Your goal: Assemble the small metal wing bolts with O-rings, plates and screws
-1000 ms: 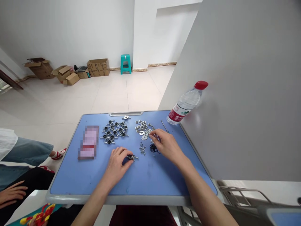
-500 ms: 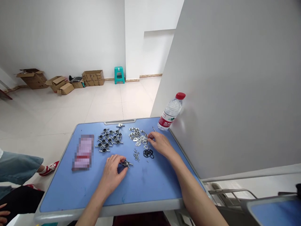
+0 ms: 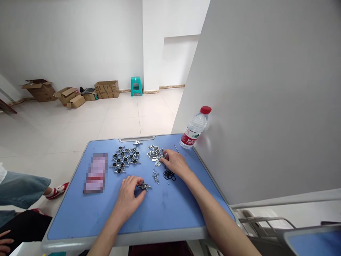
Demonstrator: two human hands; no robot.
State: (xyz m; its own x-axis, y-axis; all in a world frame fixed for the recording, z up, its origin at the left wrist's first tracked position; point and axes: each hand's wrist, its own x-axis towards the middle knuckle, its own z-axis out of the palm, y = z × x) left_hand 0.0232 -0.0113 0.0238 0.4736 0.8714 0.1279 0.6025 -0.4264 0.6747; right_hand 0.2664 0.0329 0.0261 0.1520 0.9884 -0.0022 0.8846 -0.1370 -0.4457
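Note:
My left hand (image 3: 130,195) rests on the blue table, thumb and fingers closed around a small metal fitting (image 3: 144,186) with rods sticking out of it. Over a pile of flat metal plates (image 3: 157,163), my right hand (image 3: 176,163) has its thumb and fingertips bent together; whatever is between them is hidden. Beside these plates lie several slim metal clip-like pieces (image 3: 152,151). Black rubber rings (image 3: 169,175) sit just below my right hand, with small steel balls (image 3: 156,176) to their left. Farther left is a group of similar metal fittings with black centres (image 3: 125,159).
A water bottle (image 3: 195,127) stands at the table's back right corner, by the grey partition (image 3: 255,106). A blurred pinkish packet (image 3: 96,173) lies at the left. One metal piece (image 3: 137,142) is near the back edge. Another person's leg (image 3: 23,188) shows at the left.
My right hand has shifted slightly left, farther over the metal plates. My left hand stays on the fitting. The whole view has moved a little.

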